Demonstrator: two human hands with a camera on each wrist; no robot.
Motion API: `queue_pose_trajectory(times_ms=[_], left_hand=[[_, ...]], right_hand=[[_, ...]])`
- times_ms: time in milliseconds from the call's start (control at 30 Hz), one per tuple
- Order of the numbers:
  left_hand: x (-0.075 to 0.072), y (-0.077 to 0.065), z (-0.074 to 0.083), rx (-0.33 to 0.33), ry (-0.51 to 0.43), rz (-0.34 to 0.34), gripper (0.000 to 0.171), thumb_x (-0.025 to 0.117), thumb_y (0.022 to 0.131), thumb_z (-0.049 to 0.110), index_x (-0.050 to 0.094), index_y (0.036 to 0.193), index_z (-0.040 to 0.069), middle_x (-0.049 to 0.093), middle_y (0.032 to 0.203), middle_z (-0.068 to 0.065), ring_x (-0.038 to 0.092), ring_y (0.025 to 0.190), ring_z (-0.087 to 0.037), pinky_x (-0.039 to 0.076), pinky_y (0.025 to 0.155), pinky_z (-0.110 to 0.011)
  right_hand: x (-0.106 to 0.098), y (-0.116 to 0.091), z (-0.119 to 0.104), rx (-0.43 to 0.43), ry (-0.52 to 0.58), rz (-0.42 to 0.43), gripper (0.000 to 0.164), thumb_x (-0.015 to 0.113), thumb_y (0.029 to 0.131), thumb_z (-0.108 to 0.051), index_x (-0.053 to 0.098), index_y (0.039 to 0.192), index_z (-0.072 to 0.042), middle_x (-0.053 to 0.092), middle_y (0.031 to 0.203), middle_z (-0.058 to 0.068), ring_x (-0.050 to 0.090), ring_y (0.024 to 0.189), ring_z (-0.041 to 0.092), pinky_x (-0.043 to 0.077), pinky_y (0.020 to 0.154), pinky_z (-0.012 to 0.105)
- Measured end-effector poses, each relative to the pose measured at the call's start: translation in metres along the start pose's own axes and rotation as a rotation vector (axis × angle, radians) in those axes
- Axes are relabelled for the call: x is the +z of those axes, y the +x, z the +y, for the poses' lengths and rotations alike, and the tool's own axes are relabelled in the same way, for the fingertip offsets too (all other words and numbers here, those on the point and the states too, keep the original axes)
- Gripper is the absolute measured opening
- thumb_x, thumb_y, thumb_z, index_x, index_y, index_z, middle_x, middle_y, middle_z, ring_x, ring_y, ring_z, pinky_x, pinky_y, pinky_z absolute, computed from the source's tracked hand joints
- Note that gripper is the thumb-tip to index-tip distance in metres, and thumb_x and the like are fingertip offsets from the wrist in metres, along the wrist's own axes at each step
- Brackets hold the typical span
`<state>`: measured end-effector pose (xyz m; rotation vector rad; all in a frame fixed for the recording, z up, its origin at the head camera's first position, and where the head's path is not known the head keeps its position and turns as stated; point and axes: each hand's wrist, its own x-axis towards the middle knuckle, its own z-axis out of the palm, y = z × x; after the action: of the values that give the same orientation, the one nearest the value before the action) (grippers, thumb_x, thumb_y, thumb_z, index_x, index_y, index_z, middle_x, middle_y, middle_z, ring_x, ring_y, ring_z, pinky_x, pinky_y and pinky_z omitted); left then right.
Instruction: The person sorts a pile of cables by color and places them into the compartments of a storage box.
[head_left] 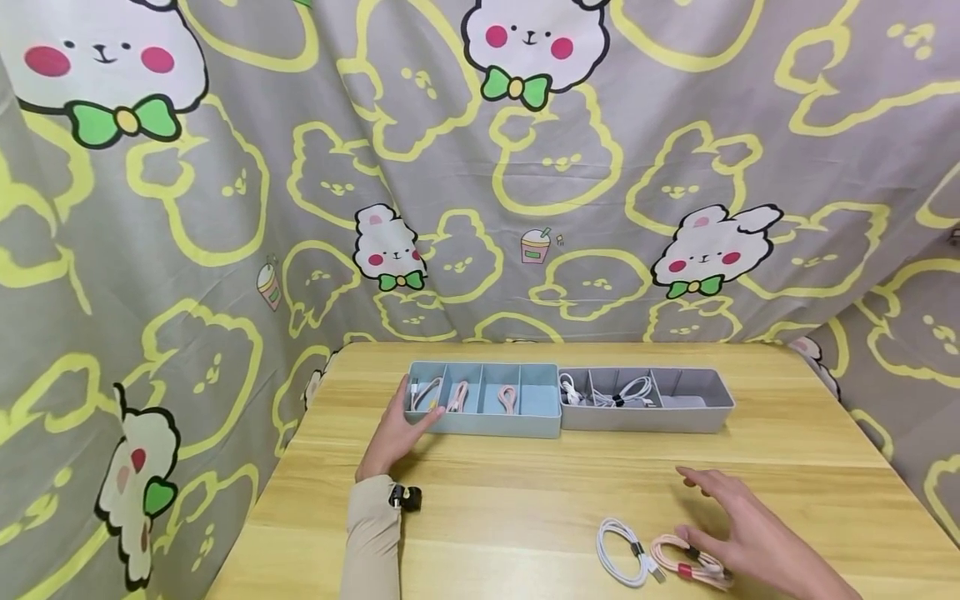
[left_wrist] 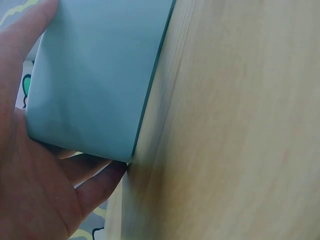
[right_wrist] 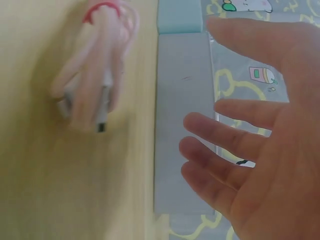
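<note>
My left hand (head_left: 396, 435) holds the left end of a light blue divided box (head_left: 495, 425), thumb along its front and fingers at its end. In the left wrist view the thumb lies by the rim of the box (left_wrist: 95, 85). My right hand (head_left: 750, 529) is spread above the table, holding nothing, close to a coiled pink charging cable (head_left: 705, 570) with a red band and a dark strap. Left of that cable lies a coiled white charging cable (head_left: 604, 560) with a black strap. The right wrist view shows the pink cable (right_wrist: 97, 65) beside the fingers.
A grey divided box (head_left: 645, 419) stands against the blue one's right end. Coiled cables, such as a pink one (head_left: 507, 400) and a white one (head_left: 626, 393), lie in several compartments. Behind the wooden table (head_left: 517, 492) hangs a patterned curtain (head_left: 465, 183).
</note>
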<state>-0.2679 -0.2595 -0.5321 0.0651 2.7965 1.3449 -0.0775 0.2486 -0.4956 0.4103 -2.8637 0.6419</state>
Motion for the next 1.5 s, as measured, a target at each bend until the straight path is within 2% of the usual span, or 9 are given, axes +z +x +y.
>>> queue_pose_trajectory(times_ms=[100,233,467,667,967,1233,1500], left_hand=[[-0.001,0.0,-0.001,0.006,-0.005,0.001,0.12,0.068,0.082,0.078,0.006,0.169,0.023,0.013,0.175,-0.014,0.018,0.16,-0.042,0.023,0.125,-0.068],[-0.001,0.0,-0.003,0.006,-0.004,0.001,0.119,0.068,0.082,0.078,0.006,0.169,0.024,0.013,0.175,-0.014,0.018,0.16,-0.041,0.023,0.126,-0.067],[0.001,0.001,-0.003,0.007,0.007,0.008,0.117,0.068,0.084,0.076,0.005,0.169,0.025,0.013,0.175,-0.013,0.019,0.16,-0.041,0.023,0.126,-0.067],[0.001,0.002,0.0,0.008,0.003,0.005,0.117,0.069,0.083,0.076,0.005,0.168,0.026,0.013,0.175,-0.013,0.019,0.16,-0.04,0.023,0.126,-0.067],[0.0,0.002,0.001,0.017,-0.01,0.001,0.115,0.07,0.085,0.072,0.003,0.168,0.03,0.013,0.175,-0.012,0.019,0.161,-0.039,0.022,0.126,-0.066],[0.0,0.001,0.0,0.015,-0.015,0.003,0.115,0.07,0.084,0.074,0.003,0.168,0.031,0.013,0.175,-0.011,0.018,0.16,-0.039,0.023,0.126,-0.067],[0.0,0.001,0.0,0.013,-0.008,0.005,0.115,0.069,0.085,0.073,0.004,0.168,0.029,0.013,0.175,-0.012,0.019,0.16,-0.04,0.022,0.126,-0.067]], right_hand=[[0.002,-0.003,0.003,0.043,0.021,-0.095,0.075,0.085,0.082,-0.05,0.06,0.141,-0.009,0.067,0.128,0.003,0.065,0.104,0.025,0.058,0.079,0.035],[0.004,-0.007,0.007,0.077,0.042,-0.211,0.076,0.082,0.084,-0.055,0.06,0.14,-0.009,0.064,0.134,0.008,0.065,0.108,0.028,0.058,0.081,0.032],[0.009,-0.011,0.015,0.054,0.035,-0.29,0.076,0.08,0.083,-0.06,0.061,0.139,-0.012,0.065,0.131,-0.001,0.062,0.116,0.023,0.056,0.085,0.024],[0.013,-0.014,0.021,0.054,0.077,-0.372,0.072,0.074,0.088,-0.06,0.061,0.138,-0.01,0.064,0.133,0.004,0.06,0.116,0.013,0.054,0.084,0.021],[0.018,-0.011,0.026,0.006,0.185,-0.43,0.057,0.075,0.092,-0.05,0.066,0.129,-0.008,0.061,0.121,0.001,0.05,0.097,-0.006,0.05,0.074,0.018],[0.016,-0.009,0.025,-0.006,0.308,-0.479,0.048,0.079,0.09,-0.045,0.068,0.12,-0.01,0.055,0.103,-0.006,0.042,0.081,-0.008,0.037,0.064,0.019],[0.016,-0.007,0.022,0.048,0.322,-0.519,0.036,0.08,0.089,-0.042,0.071,0.112,-0.015,0.054,0.095,-0.008,0.042,0.075,-0.006,0.034,0.06,0.021]])
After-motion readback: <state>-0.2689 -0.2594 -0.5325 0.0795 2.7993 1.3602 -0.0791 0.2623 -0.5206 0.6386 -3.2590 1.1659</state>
